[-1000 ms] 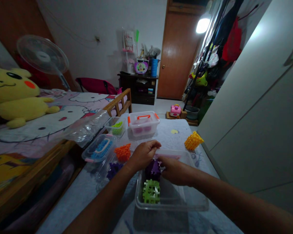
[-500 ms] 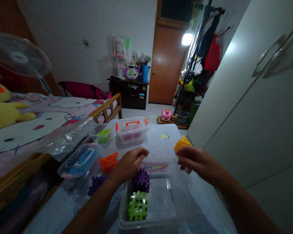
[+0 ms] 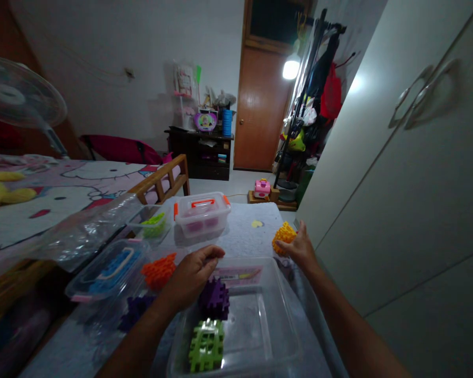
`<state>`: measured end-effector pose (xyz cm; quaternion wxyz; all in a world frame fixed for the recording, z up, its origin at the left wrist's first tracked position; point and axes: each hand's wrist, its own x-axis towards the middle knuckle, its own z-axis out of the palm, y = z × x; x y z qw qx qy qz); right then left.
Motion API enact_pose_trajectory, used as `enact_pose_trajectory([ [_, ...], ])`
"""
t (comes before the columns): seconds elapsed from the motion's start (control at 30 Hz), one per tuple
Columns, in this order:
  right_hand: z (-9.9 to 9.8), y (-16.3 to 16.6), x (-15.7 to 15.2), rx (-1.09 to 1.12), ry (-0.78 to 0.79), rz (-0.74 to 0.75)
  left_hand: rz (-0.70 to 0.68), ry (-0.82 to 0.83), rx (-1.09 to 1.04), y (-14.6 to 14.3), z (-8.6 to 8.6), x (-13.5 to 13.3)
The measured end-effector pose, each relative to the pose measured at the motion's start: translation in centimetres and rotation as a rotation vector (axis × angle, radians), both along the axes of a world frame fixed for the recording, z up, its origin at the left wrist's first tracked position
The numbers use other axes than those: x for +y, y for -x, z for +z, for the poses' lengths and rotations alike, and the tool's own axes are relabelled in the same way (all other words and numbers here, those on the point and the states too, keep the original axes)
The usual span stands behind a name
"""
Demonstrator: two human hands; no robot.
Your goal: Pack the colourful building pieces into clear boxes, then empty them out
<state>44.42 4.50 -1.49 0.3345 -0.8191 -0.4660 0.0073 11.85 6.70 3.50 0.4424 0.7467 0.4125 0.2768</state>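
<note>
The right hand [image 3: 302,249] reaches past the far right corner of the clear box [image 3: 256,336] to the yellow block [image 3: 283,231], which sits on the cloth-covered table [image 3: 244,239] near its right edge. Its thumb lies across the block's near face, while the other fingers are spread up and away along the right side, so the block stands between them at the mouth of the hand; whether the fingertips press on it I can't tell from here. The left hand [image 3: 199,270] hangs by the box's far left corner, fingers bunched and bent, thumb close alongside; I can't make out anything pinched there. Just below it, inside the box, a purple block [image 3: 215,299] stands along the left side, with a green block [image 3: 207,346] nearer the person. Left of that hand, an orange block [image 3: 158,270] lies close by, with a lidded box of blue pieces [image 3: 110,270] beyond.
</note>
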Motion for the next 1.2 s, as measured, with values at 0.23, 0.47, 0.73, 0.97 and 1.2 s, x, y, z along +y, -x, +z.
enact_pose_trajectory([
  [0.23,-0.6,1.1,0.6,-0.073,0.039,-0.083,0.008,-0.003,0.017,-0.2,0.2,-0.1],
  [0.47,-0.6,1.2,0.5,-0.117,0.069,-0.096,0.017,-0.014,0.046,0.0,0.3,-0.2],
  [0.73,0.4,1.2,0.9,-0.146,0.136,-0.079,0.016,-0.037,0.029,0.0,0.3,-0.2],
  [0.97,0.4,1.2,1.4,-0.203,0.171,-0.067,0.016,-0.04,0.021,-0.1,0.3,-0.2],
  [1.2,1.7,0.4,0.6,-0.082,0.05,-0.046,0.011,-0.059,0.021,0.0,0.3,-0.2],
])
